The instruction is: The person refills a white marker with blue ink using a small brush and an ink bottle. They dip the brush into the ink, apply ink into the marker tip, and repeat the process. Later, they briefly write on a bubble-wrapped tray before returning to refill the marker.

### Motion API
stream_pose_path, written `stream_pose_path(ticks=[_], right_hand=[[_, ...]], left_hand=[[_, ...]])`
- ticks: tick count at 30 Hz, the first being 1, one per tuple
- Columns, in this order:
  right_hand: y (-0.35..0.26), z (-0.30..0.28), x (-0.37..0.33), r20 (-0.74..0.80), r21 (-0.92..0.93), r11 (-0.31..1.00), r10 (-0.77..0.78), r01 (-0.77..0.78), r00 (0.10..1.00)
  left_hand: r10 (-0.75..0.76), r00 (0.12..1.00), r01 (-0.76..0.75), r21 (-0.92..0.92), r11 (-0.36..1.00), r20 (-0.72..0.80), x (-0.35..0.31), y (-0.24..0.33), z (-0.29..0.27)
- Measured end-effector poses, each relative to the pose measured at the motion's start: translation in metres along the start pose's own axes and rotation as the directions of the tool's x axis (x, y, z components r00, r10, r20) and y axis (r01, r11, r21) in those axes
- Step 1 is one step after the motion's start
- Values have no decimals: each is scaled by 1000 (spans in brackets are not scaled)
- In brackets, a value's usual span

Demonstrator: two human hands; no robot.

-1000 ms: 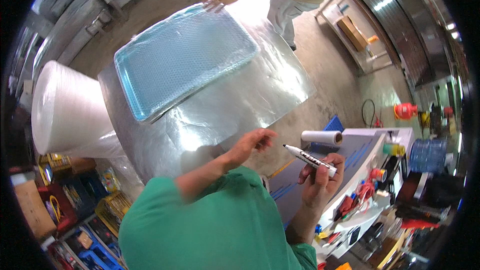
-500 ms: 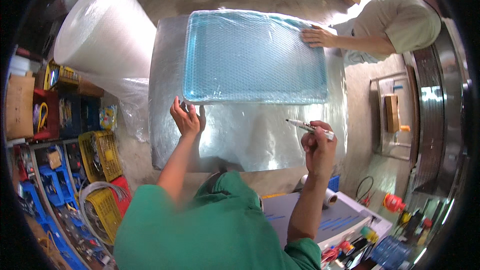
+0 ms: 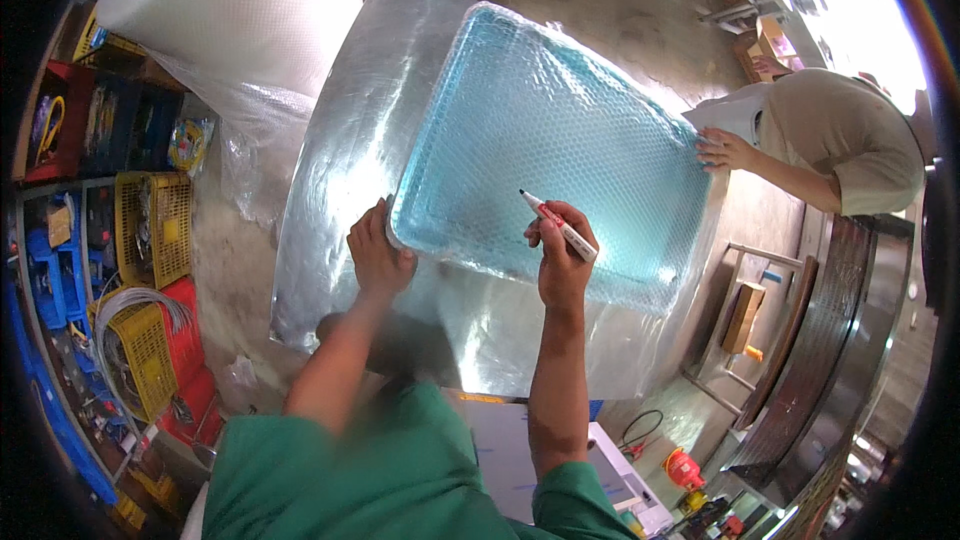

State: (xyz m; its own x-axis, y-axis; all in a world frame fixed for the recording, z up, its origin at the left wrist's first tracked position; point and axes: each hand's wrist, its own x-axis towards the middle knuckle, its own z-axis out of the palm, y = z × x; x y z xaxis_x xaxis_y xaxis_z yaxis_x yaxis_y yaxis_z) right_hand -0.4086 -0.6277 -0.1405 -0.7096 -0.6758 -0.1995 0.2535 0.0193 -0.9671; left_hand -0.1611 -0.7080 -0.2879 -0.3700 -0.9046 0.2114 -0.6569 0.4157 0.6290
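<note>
A flat rectangular panel (image 3: 560, 140) sealed in clear bubble wrap, bluish underneath, lies on a shiny metal-topped table (image 3: 335, 190). My left hand (image 3: 382, 252) is at its near left corner, with fingers along the left side and thumb at the front edge, gripping the corner. In my right hand (image 3: 565, 270) is a white marker pen (image 3: 570, 232) with red marks, its dark tip bare and pointing up and left over the panel. Whether the tip touches the wrap I cannot tell. A co-worker's hand (image 3: 725, 150) rests on the panel's far right corner.
A big roll of bubble wrap (image 3: 240, 20) stands at the far left, its loose end hanging. Yellow crates (image 3: 155, 230) and coiled cable (image 3: 140, 305) are on the left. The co-worker (image 3: 830, 135) stands at the right, near a metal frame (image 3: 740, 330) holding a cardboard box (image 3: 742, 317).
My view has turned, so the table appears tilted. My left hand has come to the panel's corner. My right hand with the marker has moved from the near side to over the panel.
</note>
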Motion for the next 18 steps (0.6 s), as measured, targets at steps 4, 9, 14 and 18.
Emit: stream_pose_path(ticks=[4,9,14,18], right_hand=[[22,17,52,94,-113,985,-119,130,988],[18,37,121,112,-170,953,-234,251,966],[6,64,195,185,-233,919,-279,318,942],[9,76,222,229,-372,857,-287,356,930]], left_hand=[[-57,993,57,4,998,98,-4,-5,0],[-31,990,27,27,999,135,-2,-6,-4],[-21,989,25,-25,999,145,-7,-13,-2],[-30,991,23,55,998,134,-13,-19,3]])
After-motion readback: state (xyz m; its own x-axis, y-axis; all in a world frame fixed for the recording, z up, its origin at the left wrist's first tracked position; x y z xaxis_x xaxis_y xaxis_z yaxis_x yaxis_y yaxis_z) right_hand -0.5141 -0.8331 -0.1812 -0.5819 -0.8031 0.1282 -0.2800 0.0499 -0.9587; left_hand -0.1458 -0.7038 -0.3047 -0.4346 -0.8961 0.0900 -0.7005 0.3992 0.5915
